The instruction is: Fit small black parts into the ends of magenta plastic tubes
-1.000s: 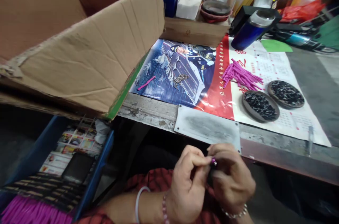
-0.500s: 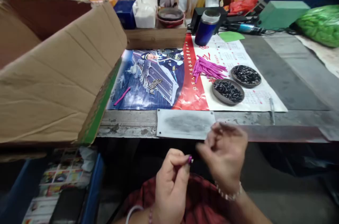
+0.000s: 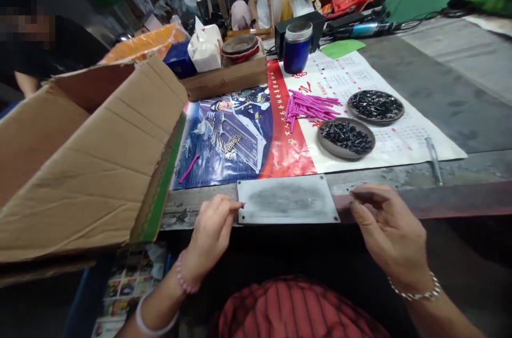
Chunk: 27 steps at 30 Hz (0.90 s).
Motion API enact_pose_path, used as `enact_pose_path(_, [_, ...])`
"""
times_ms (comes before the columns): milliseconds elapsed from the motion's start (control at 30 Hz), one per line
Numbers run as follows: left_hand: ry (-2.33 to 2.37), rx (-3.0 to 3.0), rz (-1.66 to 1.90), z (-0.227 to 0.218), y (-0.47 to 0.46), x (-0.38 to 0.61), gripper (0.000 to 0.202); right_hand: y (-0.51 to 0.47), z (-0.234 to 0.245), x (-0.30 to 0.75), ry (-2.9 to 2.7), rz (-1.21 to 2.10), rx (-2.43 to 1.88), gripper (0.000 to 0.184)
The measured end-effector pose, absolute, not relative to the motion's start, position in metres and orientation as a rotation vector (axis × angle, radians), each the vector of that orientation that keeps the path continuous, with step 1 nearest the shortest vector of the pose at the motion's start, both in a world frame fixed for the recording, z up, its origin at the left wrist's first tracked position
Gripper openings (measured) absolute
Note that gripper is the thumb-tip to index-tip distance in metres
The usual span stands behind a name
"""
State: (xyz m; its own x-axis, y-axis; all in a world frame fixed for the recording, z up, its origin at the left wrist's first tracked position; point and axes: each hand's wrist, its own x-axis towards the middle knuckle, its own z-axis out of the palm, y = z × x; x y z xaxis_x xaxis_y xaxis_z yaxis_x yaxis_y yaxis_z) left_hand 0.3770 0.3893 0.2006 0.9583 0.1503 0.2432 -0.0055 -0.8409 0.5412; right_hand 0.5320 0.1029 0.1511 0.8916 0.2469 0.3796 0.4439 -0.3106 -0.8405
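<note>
My left hand (image 3: 214, 225) is closed in a pinch at the left edge of the grey-white plate (image 3: 288, 199). A small purple piece (image 3: 242, 205) pokes out from its fingertips; most of it is hidden. Right of the plate, my right hand (image 3: 390, 234) is half curled, thumb and forefinger tips close but apart, with nothing clear between them. Beyond it lie two round dishes of small black pieces, a nearer dish (image 3: 321, 142) and a farther dish (image 3: 401, 113). A pile of purple sticks (image 3: 310, 105) lies beside them, and one purple stick (image 3: 189, 168) lies alone near tiny speckled beads (image 3: 232, 145).
A large cardboard box (image 3: 132, 141) stands open on the left. Behind the poster (image 3: 276, 157) are a blue tumbler (image 3: 297, 50), a tissue pack (image 3: 205, 50) and a wooden box (image 3: 232, 77). A metal tool (image 3: 433, 161) lies at the right front edge. Other people are in the background.
My hands have moved apart: the left, with the purple piece, went left and up to the plate; the right went right. The view has turned and tilted slightly.
</note>
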Motion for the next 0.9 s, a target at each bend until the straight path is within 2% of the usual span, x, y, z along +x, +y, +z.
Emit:
enact_pose_path(200, [-0.174, 2.655, 0.190, 0.191, 0.351, 0.439, 0.026, 0.124, 0.143, 0.534, -0.626, -0.495, -1.940, 0.005])
enact_pose_path(333, [-0.344, 2.598, 0.124, 0.191, 0.327, 0.460, 0.026, 0.127, 0.142, 0.532, -0.618, -0.567, -1.951, 0.005])
enact_pose_path(600, [-0.033, 2.629, 0.156, 0.201, 0.374, 0.419, 0.027, 0.125, 0.141, 0.532, -0.641, -0.618, -1.888, 0.008])
enact_pose_path(900, [0.013, 2.553, 0.427, 0.192, 0.326, 0.425, 0.024, 0.120, 0.151, 0.515, -0.624, -0.321, -1.859, 0.008])
